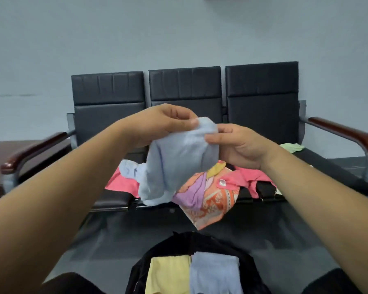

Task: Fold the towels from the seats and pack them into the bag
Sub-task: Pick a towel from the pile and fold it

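A light blue towel (174, 162) hangs in the air above the middle seat. My left hand (162, 124) pinches its top edge from the left, and my right hand (238, 145) pinches the same edge from the right. Under it on the seats lie a pink towel (121, 182), a patterned orange and purple cloth (208, 198) and another pink towel (251, 177). A pale green towel (291, 147) lies on the right seat. Near the bottom an open black bag (179, 245) holds a folded yellow towel (168, 272) and a folded blue towel (215, 272).
A row of three black seats (261, 102) stands against a grey wall, with dark wooden armrests at the left (30, 153) and right (344, 132). Dark grey floor lies between the seats and the bag.
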### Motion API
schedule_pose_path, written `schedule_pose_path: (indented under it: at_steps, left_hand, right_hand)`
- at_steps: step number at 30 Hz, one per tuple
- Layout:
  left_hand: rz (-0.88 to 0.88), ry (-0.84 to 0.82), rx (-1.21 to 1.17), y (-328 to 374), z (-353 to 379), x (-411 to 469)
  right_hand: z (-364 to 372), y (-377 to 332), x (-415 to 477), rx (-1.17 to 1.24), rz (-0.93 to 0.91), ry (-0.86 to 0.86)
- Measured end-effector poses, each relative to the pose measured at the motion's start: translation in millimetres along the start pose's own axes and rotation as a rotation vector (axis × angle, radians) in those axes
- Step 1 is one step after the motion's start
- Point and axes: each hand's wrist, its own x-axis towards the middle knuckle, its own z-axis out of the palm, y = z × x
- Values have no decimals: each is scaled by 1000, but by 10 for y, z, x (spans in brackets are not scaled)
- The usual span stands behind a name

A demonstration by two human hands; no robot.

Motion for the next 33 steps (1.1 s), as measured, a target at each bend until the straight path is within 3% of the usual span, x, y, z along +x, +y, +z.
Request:
schedule_pose_path:
  at_steps: [4,7,9,12,14,17,20,22,25,26,30,33]
  left_hand:
    - [-99,-17,364,167,-100,-34]
    - [-224,-14,538,136,-224,-65]
    - [-173,50,404,103,-313,-111]
    - [-39,256,-49,100,-371,-139]
    - [-16,408,-164,129,-396,-111]
    - [2,489,-262,200,-460,-108]
    - [45,442,-411,220,-567,-150]
    - [-28,408,-298,179,-627,-151]
    - [-228,420,172,-14,-747,-109]
    - [-246,428,222,-62,-761,-107]
    - [-229,355,154,-165,-697,-131]
    - [-264,426,154,-265,-730,-84]
  right_hand:
    - [-50,-495,-52,17,-203,93]
    - [-208,-824,-128,147,-312,291]
    - [-374,-965,-160,78,-297,420]
    - [-570,-1040,-257,-571,-43,524]
    - [-642,-1061,-338,-855,133,474]
    - [-652,-1161,-424,-863,168,394]
    - [-739,-1250,-386,-460,-1,344]
    - [-821,-1193,-324,-433,27,353]
    - [-865,-949,-247,-847,282,440]
    - [-875,-872,-217,-892,311,468]
    - [-904,-683,-112,-984,239,620]
    - [-966,-626,-79,-1137,223,709]
